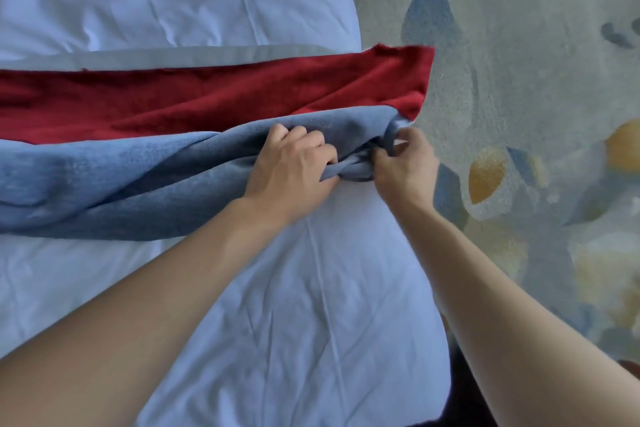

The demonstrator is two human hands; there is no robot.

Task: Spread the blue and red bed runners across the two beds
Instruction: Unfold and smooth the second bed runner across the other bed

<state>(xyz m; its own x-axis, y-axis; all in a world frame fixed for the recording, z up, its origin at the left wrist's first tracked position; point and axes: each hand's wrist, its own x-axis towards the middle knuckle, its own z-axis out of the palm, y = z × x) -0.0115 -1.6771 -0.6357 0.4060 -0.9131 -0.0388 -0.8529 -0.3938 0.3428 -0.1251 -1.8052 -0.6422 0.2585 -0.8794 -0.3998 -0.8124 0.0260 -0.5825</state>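
A red bed runner [214, 97] lies flat across the white bed [294, 305], its right end hanging past the bed's edge. Just in front of it lies a blue bed runner [121, 180], bunched and twisted toward its right end. My left hand [294, 166] grips the twisted blue cloth near the bed's right edge. My right hand [405, 163] pinches the blue runner's end corner right beside it, at the edge of the bed.
A grey band of cloth [173, 57] runs along the far side of the red runner. To the right of the bed is a patterned carpet [519, 80] with blue and yellow shapes. A dark object [464, 392] sits low beside the bed.
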